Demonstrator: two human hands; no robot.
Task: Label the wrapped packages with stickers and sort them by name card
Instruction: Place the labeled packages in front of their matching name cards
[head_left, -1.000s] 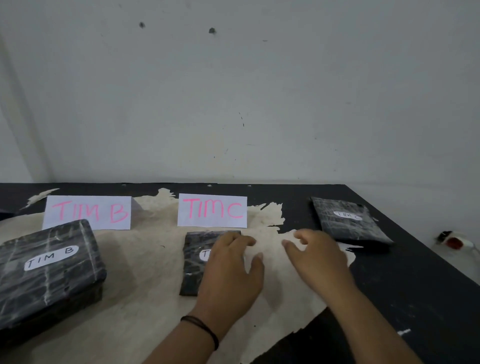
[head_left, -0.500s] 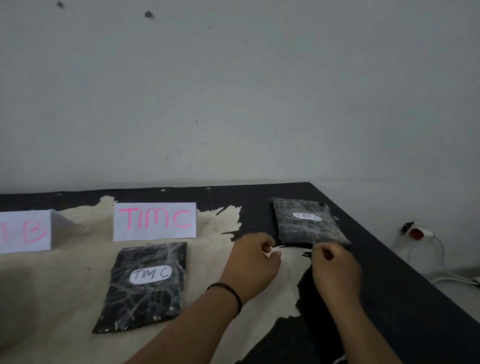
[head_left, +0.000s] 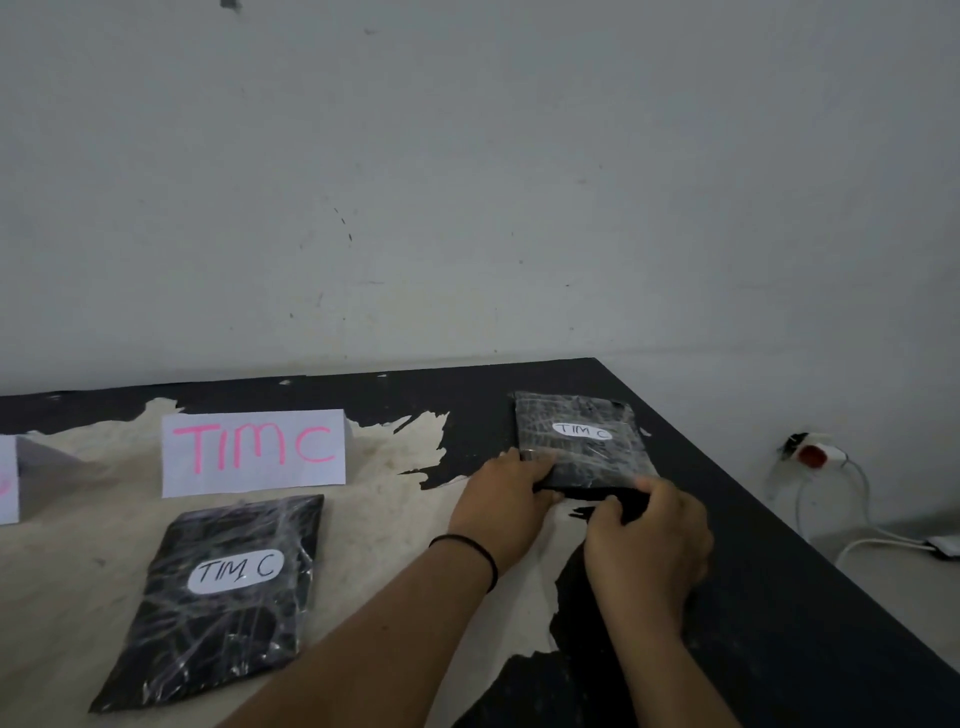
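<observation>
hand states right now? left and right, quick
Left hand: grips the near-left corner of the far black plastic-wrapped package with a white TIM C sticker.
Right hand: grips the same package's near edge.

A scuffed grey-white wall (head_left: 467, 182) stands behind a black table (head_left: 779, 597) with its surface peeled to pale patches.

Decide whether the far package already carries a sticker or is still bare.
Labelled: the far package shows a white sticker reading TIM C on top. Both hands grip its near edge.
</observation>
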